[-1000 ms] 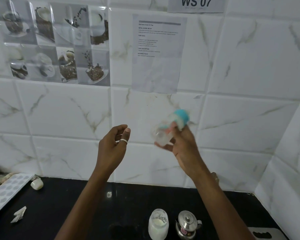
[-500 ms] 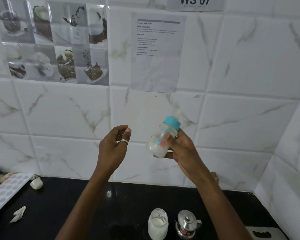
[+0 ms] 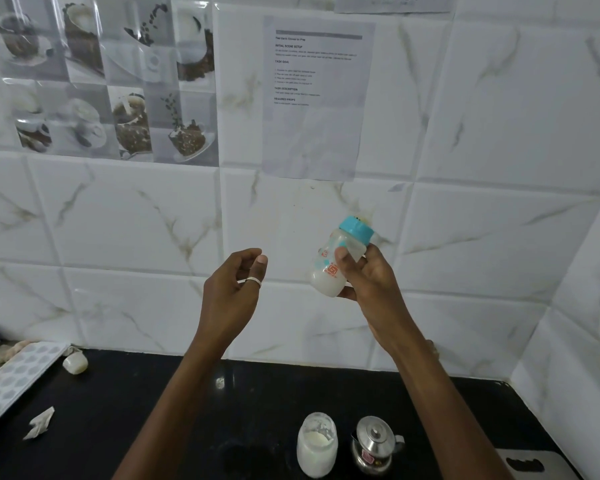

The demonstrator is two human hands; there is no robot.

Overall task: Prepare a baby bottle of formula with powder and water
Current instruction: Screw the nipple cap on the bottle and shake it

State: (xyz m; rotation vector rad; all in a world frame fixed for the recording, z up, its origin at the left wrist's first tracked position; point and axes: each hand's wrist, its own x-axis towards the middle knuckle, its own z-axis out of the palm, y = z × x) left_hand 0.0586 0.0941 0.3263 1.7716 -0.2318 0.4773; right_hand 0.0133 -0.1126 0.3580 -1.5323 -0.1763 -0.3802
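Right grip (image 3: pixel 364 271) clasps the bottle (image 3: pixel 326 282), tilted high above the tabletop (image 3: pixel 153 410), left grip (image 3: pixel 232 289) loosely curled and empty, and a slack cap (image 3: pixel 356 229) could leak formula, or thin fingers lose it.

Back wall: you face glossy white marble-veined tiles (image 3: pixel 125 220) with thin grey grout lines.
Right wall: the same white veined tiles (image 3: pixel 575 341) turn toward you, forming a corner on your right.
Picture panel: grey-and-brown coffee-cup printed tiles (image 3: pixel 108 81) sit upper left, catching glare.
Paper: a white printed sheet (image 3: pixel 316 126) lies flat just right of that panel.
Sign: a white label (image 3: pixel 392 3) above the sheet is cut by the top edge.
Counter: a polished black countertop (image 3: pixel 101 393) meets the wall below.
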